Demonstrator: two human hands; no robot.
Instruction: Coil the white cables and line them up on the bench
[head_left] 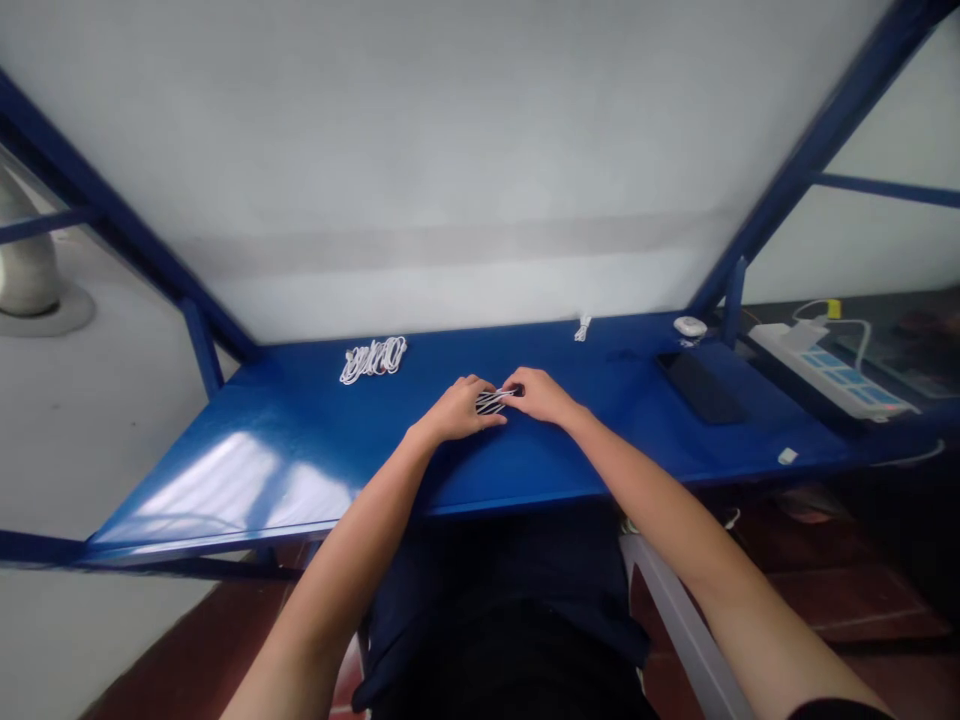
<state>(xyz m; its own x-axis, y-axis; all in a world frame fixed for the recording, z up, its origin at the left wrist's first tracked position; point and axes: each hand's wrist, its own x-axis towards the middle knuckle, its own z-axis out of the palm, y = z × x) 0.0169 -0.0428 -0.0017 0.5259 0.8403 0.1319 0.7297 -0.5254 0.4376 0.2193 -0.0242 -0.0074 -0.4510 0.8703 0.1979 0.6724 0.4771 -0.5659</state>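
My left hand is closed round a looped white cable, low over the middle of the blue table. Its white strands run side by side between my thumb and fingers. At the right end of the loops, the fingertips of my right hand pinch the same cable, and a small dark bit shows at those fingertips. What that dark bit is, I cannot make out. To the left lies a row of coiled white cables. One small white cable bundle sits by the table's back edge.
The blue table backs onto a pale wall. On its right are a dark phone, a round white object and a small white piece. A power strip with a plugged-in cord lies further right. Blue frame posts flank the table.
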